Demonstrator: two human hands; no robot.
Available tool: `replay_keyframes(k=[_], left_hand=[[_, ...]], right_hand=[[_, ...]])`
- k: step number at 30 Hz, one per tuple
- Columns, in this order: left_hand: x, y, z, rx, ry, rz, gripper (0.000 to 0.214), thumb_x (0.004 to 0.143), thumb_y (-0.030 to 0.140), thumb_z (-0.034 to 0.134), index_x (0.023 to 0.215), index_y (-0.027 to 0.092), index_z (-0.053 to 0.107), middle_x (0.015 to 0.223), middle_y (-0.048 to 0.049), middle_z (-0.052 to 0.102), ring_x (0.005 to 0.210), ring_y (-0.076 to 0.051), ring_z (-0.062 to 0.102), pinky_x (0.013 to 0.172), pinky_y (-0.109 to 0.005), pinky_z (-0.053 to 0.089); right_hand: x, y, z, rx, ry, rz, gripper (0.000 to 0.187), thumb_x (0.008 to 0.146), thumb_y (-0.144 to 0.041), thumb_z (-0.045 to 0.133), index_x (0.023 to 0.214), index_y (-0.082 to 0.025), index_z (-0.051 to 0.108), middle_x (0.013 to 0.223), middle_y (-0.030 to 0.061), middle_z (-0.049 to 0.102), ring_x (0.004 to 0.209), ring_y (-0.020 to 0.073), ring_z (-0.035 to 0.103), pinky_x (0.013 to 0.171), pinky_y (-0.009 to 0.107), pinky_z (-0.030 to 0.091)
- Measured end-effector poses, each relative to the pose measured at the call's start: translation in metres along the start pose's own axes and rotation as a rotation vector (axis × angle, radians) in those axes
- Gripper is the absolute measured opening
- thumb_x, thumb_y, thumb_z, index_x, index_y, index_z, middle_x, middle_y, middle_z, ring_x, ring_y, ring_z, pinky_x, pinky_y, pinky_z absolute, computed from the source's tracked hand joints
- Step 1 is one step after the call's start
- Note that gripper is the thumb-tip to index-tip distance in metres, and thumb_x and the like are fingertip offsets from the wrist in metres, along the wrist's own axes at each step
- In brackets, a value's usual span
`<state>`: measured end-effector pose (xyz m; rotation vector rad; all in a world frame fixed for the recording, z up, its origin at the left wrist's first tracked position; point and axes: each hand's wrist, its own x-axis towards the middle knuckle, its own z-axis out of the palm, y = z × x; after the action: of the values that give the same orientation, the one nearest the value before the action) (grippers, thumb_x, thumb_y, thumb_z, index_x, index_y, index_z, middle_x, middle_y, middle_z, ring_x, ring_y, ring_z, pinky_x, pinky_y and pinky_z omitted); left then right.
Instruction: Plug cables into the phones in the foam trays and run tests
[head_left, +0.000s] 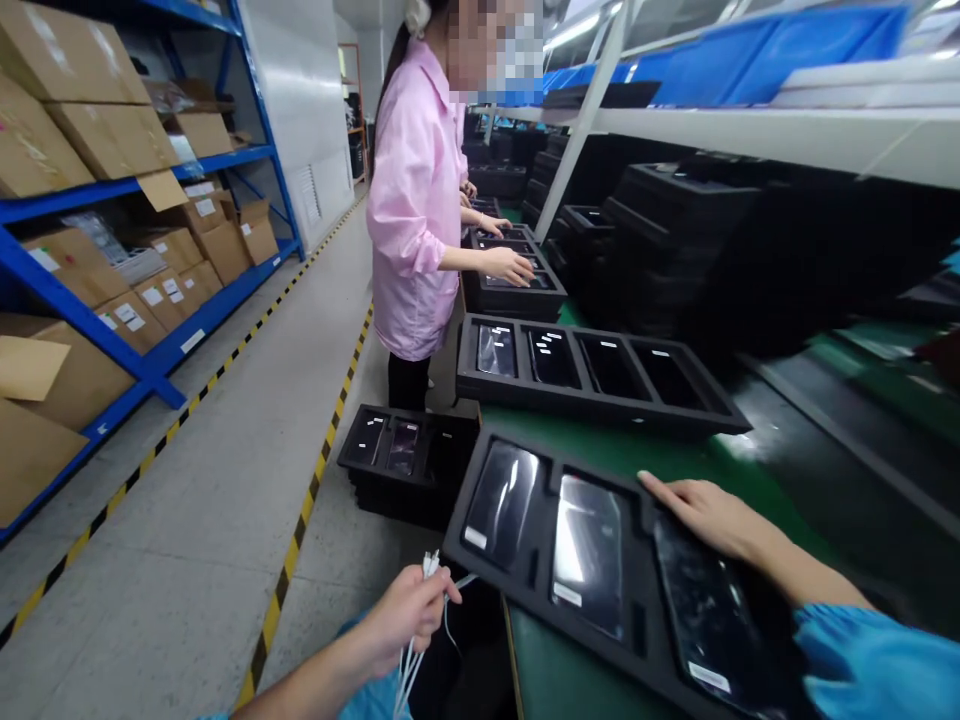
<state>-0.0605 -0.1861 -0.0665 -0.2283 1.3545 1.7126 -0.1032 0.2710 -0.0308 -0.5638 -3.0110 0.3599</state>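
A bunch of thin white charging cables is closed in my left hand, their small plugs sticking up past the fingers. This hand is beside the near left corner of a black foam tray. In the tray lie several smartphones, among them a left one, a middle one and a right one, each with a small white label. My right hand lies over the tray's far edge by the right phone, a finger stretched out; its other fingers are partly hidden.
Another black tray of phones stands further back on the green table. A lower tray stack is left of the table. Beyond, a co-worker in a pink jacket reaches over trays. Blue shelving with cardboard boxes lines the aisle.
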Motion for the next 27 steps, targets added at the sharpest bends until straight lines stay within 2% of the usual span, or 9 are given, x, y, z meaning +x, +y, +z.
replay_keyframes(k=[3, 8, 10, 14, 16, 19, 22, 25, 27], left_hand=[[0.002, 0.003, 0.003, 0.042, -0.034, -0.002, 0.081, 0.061, 0.092, 0.082, 0.092, 0.021, 0.059, 0.054, 0.0154, 0.033, 0.049, -0.005, 0.015, 0.048, -0.028, 0.007], [0.004, 0.001, 0.006, 0.110, -0.029, 0.041, 0.083, 0.066, 0.098, 0.073, 0.095, 0.021, 0.061, 0.053, 0.0149, 0.032, 0.046, -0.006, 0.015, 0.043, -0.025, 0.011], [0.003, -0.001, 0.006, 0.159, -0.022, 0.096, 0.084, 0.071, 0.100, 0.067, 0.094, 0.020, 0.064, 0.054, 0.0138, 0.033, 0.044, -0.006, 0.016, 0.041, -0.025, 0.015], [0.001, -0.006, 0.009, 0.233, -0.028, 0.176, 0.088, 0.074, 0.101, 0.065, 0.097, 0.016, 0.070, 0.056, 0.0123, 0.035, 0.043, -0.005, 0.020, 0.042, -0.024, 0.017], [0.002, -0.008, 0.011, 0.228, -0.022, 0.191, 0.089, 0.072, 0.100, 0.068, 0.099, 0.015, 0.071, 0.055, 0.0122, 0.036, 0.043, -0.005, 0.020, 0.043, -0.024, 0.015], [0.004, -0.011, 0.012, 0.226, -0.005, 0.226, 0.087, 0.074, 0.097, 0.070, 0.102, 0.015, 0.071, 0.055, 0.0104, 0.043, 0.043, -0.006, 0.024, 0.045, -0.024, 0.016], [0.006, -0.013, 0.010, 0.232, -0.009, 0.250, 0.082, 0.079, 0.093, 0.070, 0.105, 0.015, 0.070, 0.056, 0.0078, 0.051, 0.043, -0.007, 0.028, 0.046, -0.024, 0.018], [0.006, -0.013, 0.008, 0.222, -0.027, 0.267, 0.078, 0.083, 0.088, 0.070, 0.107, 0.014, 0.070, 0.057, 0.0052, 0.057, 0.044, -0.008, 0.029, 0.048, -0.025, 0.020], [0.005, -0.014, 0.007, 0.223, -0.043, 0.271, 0.075, 0.086, 0.085, 0.069, 0.109, 0.014, 0.071, 0.057, 0.0035, 0.060, 0.045, -0.009, 0.031, 0.050, -0.025, 0.023]], right_hand=[[0.011, -0.001, 0.002, 0.036, -0.097, -0.040, 0.038, 0.100, -0.044, 0.062, 0.070, -0.025, 0.074, 0.076, 0.0114, 0.073, 0.076, 0.0301, 0.071, 0.070, 0.036, 0.047], [-0.005, -0.025, -0.002, 0.048, 0.075, -0.012, 0.036, 0.101, -0.046, 0.050, 0.083, -0.022, 0.070, 0.097, 0.0205, 0.071, 0.098, 0.0382, 0.065, 0.082, 0.045, 0.049], [-0.026, -0.052, 0.003, 0.095, 0.103, -0.057, 0.032, 0.101, -0.044, 0.050, 0.093, -0.021, 0.071, 0.108, 0.0216, 0.071, 0.109, 0.0387, 0.063, 0.094, 0.049, 0.050], [-0.070, -0.126, 0.033, 0.266, -0.013, -0.180, 0.035, 0.102, -0.054, 0.060, 0.112, -0.023, 0.075, 0.114, 0.0148, 0.075, 0.116, 0.0332, 0.065, 0.107, 0.045, 0.050], [-0.082, -0.155, 0.050, 0.340, -0.072, -0.130, 0.048, 0.100, -0.059, 0.066, 0.127, -0.020, 0.073, 0.118, 0.0171, 0.075, 0.117, 0.0337, 0.068, 0.105, 0.045, 0.052], [-0.080, -0.177, 0.065, 0.453, -0.155, 0.029, 0.067, 0.097, -0.063, 0.072, 0.141, -0.014, 0.065, 0.116, 0.0182, 0.075, 0.104, 0.0302, 0.073, 0.094, 0.041, 0.057], [-0.067, -0.181, 0.066, 0.598, -0.255, 0.140, 0.061, 0.097, -0.063, 0.074, 0.132, -0.014, 0.067, 0.095, 0.0108, 0.077, 0.083, 0.0231, 0.074, 0.074, 0.032, 0.058], [-0.062, -0.183, 0.063, 0.740, -0.331, 0.173, 0.047, 0.096, -0.063, 0.073, 0.105, -0.017, 0.071, 0.080, 0.0054, 0.073, 0.066, 0.0178, 0.068, 0.058, 0.027, 0.053], [-0.065, -0.185, 0.063, 0.814, -0.343, 0.173, 0.046, 0.094, -0.064, 0.075, 0.088, -0.020, 0.066, 0.075, 0.0036, 0.071, 0.062, 0.0157, 0.064, 0.054, 0.025, 0.051]])
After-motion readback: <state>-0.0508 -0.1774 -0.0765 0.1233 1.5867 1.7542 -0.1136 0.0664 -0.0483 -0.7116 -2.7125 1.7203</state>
